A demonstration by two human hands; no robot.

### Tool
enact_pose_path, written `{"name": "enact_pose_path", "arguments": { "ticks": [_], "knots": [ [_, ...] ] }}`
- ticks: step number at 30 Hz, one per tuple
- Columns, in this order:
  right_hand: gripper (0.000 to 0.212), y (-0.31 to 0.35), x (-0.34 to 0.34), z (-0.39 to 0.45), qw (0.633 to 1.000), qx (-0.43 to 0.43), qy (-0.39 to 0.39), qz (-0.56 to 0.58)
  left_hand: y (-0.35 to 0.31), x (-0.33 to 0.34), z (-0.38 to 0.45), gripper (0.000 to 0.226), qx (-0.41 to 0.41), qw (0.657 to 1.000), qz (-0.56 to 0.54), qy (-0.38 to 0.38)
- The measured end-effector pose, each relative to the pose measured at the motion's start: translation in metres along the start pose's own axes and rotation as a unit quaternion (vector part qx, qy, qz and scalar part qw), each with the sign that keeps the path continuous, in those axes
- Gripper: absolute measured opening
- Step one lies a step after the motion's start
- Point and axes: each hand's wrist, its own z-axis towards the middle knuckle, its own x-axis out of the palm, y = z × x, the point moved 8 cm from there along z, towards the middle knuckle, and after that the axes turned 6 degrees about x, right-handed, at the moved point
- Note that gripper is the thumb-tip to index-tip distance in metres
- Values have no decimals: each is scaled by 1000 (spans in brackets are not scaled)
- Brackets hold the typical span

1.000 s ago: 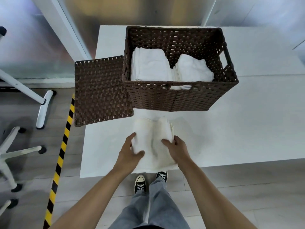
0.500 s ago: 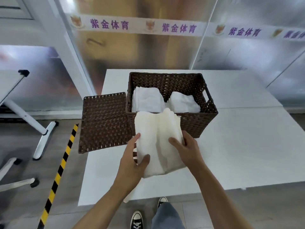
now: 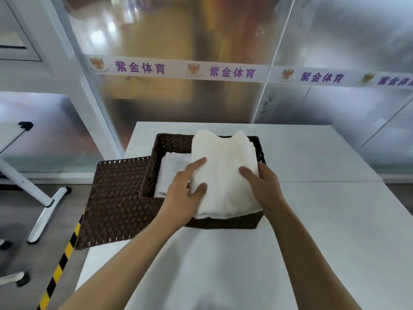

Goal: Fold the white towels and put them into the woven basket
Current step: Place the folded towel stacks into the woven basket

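Observation:
A folded white towel [image 3: 223, 173] is held over the right half of the dark brown woven basket [image 3: 149, 180], covering that side of it. My left hand [image 3: 185, 191] grips the towel's left edge, thumb on top. My right hand [image 3: 261, 184] grips its right edge by the basket's right rim. Another folded white towel [image 3: 172, 171] lies inside the basket on the left. What lies under the held towel is hidden.
The basket stands on a white table [image 3: 324, 220]. Its flat woven lid [image 3: 114, 198] lies to the left, overhanging the table edge. Yellow-black tape [image 3: 60, 267] runs on the floor at left, near white stand legs [image 3: 44, 211]. A glass partition stands behind.
Both hands lifted the folded towel off the table's near edge and carried it forward over the basket. The view tilted up.

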Motion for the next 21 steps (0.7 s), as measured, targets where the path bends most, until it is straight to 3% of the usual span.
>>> {"name": "enact_pose_path", "arguments": {
  "ticks": [4, 8, 14, 15, 17, 19, 21],
  "knots": [
    [48, 4, -8, 56, 999, 9, -2, -41, 7, 37, 52, 51, -18, 997, 75, 32],
    [71, -8, -1, 106, 995, 5, 20, -102, 39, 75, 96, 59, -67, 988, 118, 78],
    [78, -37, 17, 145, 969, -36, 37, -241, 91, 114, 127, 69, -106, 976, 144, 127],
    [79, -41, 20, 150, 949, -63, 32, -309, 101, 122, 129, 73, -115, 969, 156, 153],
    [76, -52, 30, 156, 873, -129, 38, -468, 123, 142, 128, 82, -131, 944, 198, 228],
    [67, -72, 45, 160, 803, -160, 91, -567, 139, 154, 124, 84, -147, 924, 224, 272],
    [55, -93, 52, 162, 777, -133, 138, -600, 147, 158, 124, 84, -158, 917, 234, 281]
  ]
}}
